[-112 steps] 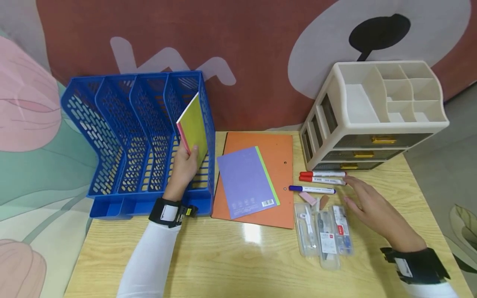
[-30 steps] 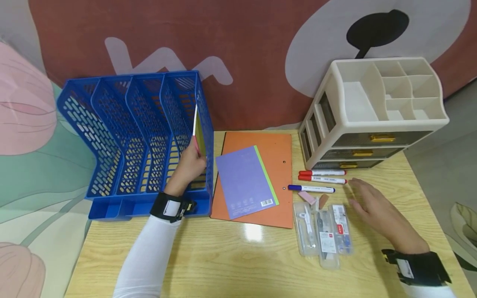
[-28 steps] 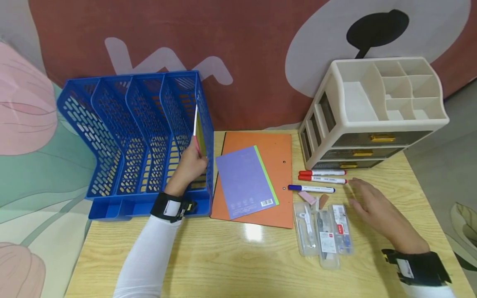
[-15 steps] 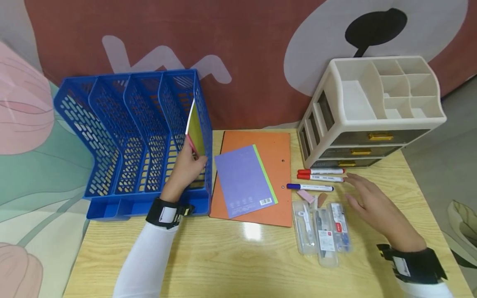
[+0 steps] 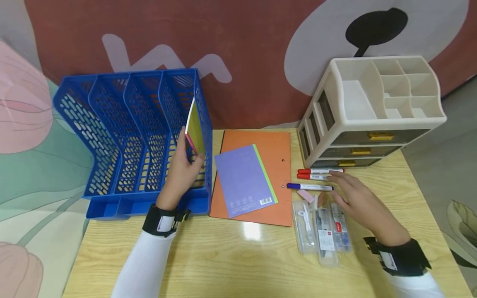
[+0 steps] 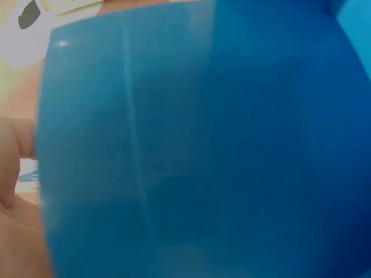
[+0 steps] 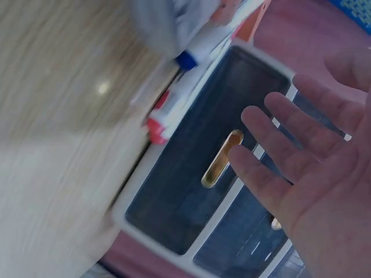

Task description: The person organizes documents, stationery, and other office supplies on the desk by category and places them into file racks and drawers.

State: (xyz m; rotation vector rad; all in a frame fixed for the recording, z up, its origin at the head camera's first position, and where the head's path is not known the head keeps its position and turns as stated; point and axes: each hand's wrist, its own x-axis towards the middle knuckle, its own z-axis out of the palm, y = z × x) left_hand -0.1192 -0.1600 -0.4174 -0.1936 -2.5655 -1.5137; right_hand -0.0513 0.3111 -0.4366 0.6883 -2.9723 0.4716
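Note:
A thin notebook (image 5: 198,132) with a yellow-green cover and pink edge stands in the rightmost slot of the blue file rack (image 5: 149,203). My left hand (image 5: 179,174) is beside it with straightened fingers on its left and the thumb apart; blue plastic fills most of the left wrist view. My right hand (image 5: 363,203) hovers with extended fingers near two red markers (image 5: 307,176) and a blue marker (image 5: 313,187). In the right wrist view its palm and spread fingers hold nothing. A purple notebook (image 5: 244,180) lies on an orange board (image 5: 277,165).
A cream drawer organizer (image 5: 339,103) with a divided top stands at the back right. In front of the markers lie a pink eraser (image 5: 305,195), a brown piece (image 5: 322,199) and several clear plastic cases (image 5: 306,231). The wooden table (image 5: 231,260) extends toward the front.
My left hand has lowered the notebook into the slot, and its fingers have just loosened from it and drawn back slightly. My right hand has shifted left over the markers' ends.

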